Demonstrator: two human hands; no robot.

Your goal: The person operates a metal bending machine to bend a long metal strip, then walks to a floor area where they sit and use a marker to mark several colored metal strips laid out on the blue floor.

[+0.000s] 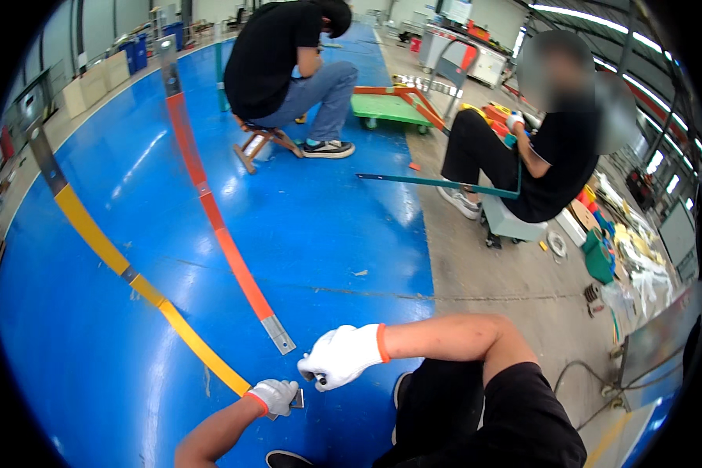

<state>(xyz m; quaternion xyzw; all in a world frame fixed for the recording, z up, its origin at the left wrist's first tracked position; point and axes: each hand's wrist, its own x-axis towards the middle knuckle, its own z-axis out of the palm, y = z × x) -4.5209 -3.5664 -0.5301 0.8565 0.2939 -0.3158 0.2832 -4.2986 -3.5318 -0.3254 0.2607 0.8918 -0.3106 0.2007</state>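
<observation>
L hand (273,396) looks closed on the near end of the yellow strip (191,337), w/ a bit of bare metal poking out past the fingers. R hand (345,355), just up + right of it, is curled round a small dark thing (320,380); can't tell what. Red strip (240,271) ends just up-left of R hand, not touching. Both strips run away from the hands over the blue floor (359,269). Prob. done: colour on most of each strip. Ends + a mid bit of yellow show bare metal; can't tell if that's left to do.
</observation>
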